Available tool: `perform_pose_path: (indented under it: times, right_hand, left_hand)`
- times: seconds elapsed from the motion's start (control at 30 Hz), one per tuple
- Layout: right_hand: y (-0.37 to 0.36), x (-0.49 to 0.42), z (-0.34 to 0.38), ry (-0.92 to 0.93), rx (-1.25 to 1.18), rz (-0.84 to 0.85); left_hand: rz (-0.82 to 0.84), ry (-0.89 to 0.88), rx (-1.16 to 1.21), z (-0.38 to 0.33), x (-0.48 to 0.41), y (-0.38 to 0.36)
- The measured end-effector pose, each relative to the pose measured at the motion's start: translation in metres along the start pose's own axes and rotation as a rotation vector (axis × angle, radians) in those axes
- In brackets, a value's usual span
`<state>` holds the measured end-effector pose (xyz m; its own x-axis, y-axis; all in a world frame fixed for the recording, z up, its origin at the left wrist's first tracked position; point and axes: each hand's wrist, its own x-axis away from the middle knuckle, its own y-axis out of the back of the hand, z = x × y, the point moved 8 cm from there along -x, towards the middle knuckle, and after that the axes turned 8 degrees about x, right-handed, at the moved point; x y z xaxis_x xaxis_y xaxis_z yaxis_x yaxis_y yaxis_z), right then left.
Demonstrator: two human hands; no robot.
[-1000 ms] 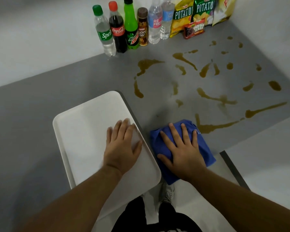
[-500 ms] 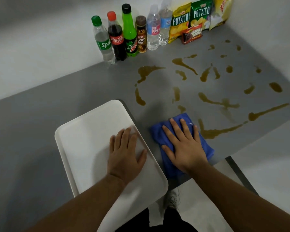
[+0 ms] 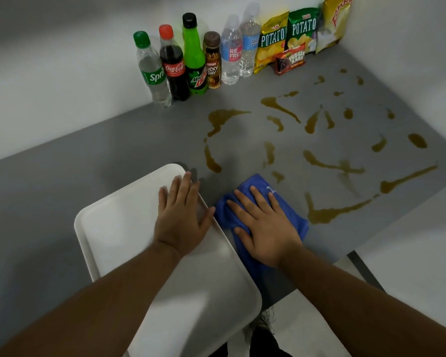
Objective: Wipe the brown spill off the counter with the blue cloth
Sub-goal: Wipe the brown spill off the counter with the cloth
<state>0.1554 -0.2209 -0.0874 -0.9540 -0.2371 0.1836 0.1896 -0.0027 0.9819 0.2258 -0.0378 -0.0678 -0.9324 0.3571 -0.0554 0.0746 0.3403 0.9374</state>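
Note:
Brown spill (image 3: pixel 327 163) lies in streaks and drops across the right half of the grey counter (image 3: pixel 88 155). The blue cloth (image 3: pixel 298 222) is bunched on the counter near the front edge, just left of the nearest streak. My right hand (image 3: pixel 263 225) presses flat on the cloth, fingers spread. My left hand (image 3: pixel 182 215) rests flat and open on the right edge of a white tray (image 3: pixel 119 222), fingertips near its far corner.
Several drink bottles (image 3: pixel 193 60) stand in a row against the back wall. Snack bags (image 3: pixel 289 34) and a small fudge-bar pack (image 3: pixel 290 60) lean in the back right corner. The tray overhangs the counter's front edge. White floor shows below right.
My right hand has pushed the blue cloth forward, away from the counter's edge and toward the spill. My left hand has slid further up the tray to its far corner.

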Motion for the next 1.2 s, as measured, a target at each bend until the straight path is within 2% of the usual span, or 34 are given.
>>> perform_pose_path:
  times: [0.1, 0.37, 0.53, 0.67, 0.77, 0.87, 1.03, 1.2]
  right_hand:
    - [0.009, -0.017, -0.014, -0.019, 0.022, -0.031]
    - [-0.002, 0.007, -0.043, -0.257, 0.019, -0.024]
    - [-0.004, 0.016, -0.007, -0.201, 0.011, -0.067]
    - [0.003, -0.018, 0.004, -0.095, -0.001, -0.05]
    - [0.008, -0.049, -0.006, -0.082, -0.003, -0.033]
    - [0.016, -0.066, -0.028, -0.133, 0.026, -0.052]
    - [0.015, -0.048, -0.059, -0.328, 0.025, -0.078]
    - [0.001, -0.025, -0.032, -0.338, 0.043, 0.011]
  left_hand:
    - [-0.017, -0.013, -0.016, 0.001, 0.001, -0.003]
    - [-0.031, -0.033, -0.02, 0.005, 0.002, -0.004]
    - [-0.076, -0.03, -0.018, 0.005, 0.001, -0.001]
    - [-0.15, -0.094, -0.036, 0.007, -0.007, 0.006]
    - [-0.166, -0.156, -0.064, 0.011, -0.014, 0.008]
    - [-0.176, -0.148, -0.057, 0.015, -0.015, 0.009]
    - [-0.204, -0.205, -0.026, 0.02, -0.024, 0.016]
    - [-0.144, -0.161, -0.054, 0.039, -0.057, 0.024]
